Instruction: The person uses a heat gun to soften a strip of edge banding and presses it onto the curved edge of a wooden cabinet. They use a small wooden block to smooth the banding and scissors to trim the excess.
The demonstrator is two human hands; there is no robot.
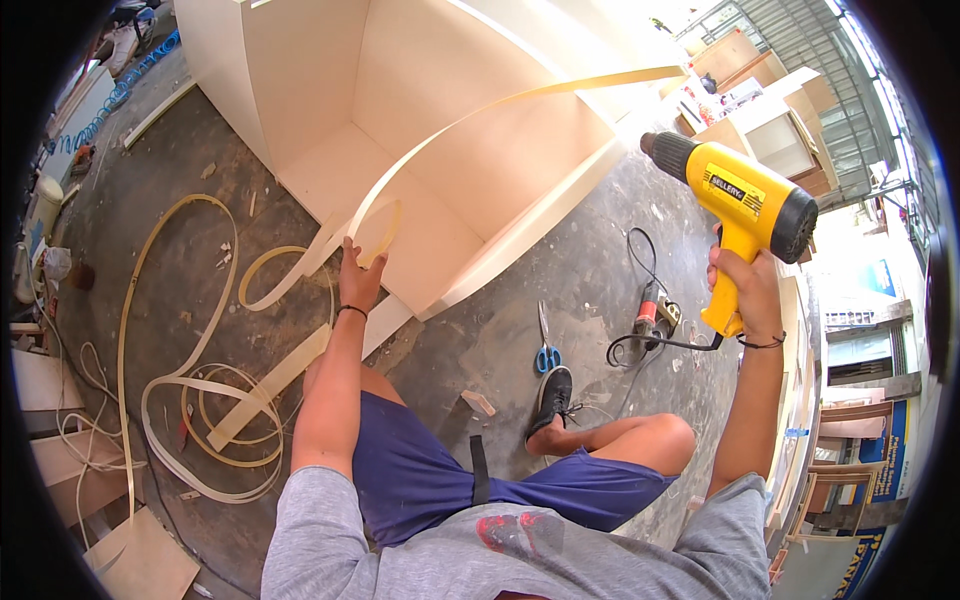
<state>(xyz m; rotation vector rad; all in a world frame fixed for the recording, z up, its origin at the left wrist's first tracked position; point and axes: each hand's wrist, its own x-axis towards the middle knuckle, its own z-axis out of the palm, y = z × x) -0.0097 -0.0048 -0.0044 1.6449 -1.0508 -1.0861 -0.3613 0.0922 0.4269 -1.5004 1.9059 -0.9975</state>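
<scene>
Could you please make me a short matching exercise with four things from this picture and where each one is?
Things:
1. Heat gun
2. Arching pale strip
3. Scissors
4. Shoe

Places:
A. Lying on the floor, blue handles nearest the person
B. Worn on a foot, black with laces
C. Gripped by its yellow handle in the right hand
D. Held in the left hand, by the open cabinet

Right pairs: 1-C, 2-D, 3-A, 4-B

Carpentry workshop: cabinet, heat gun
</scene>
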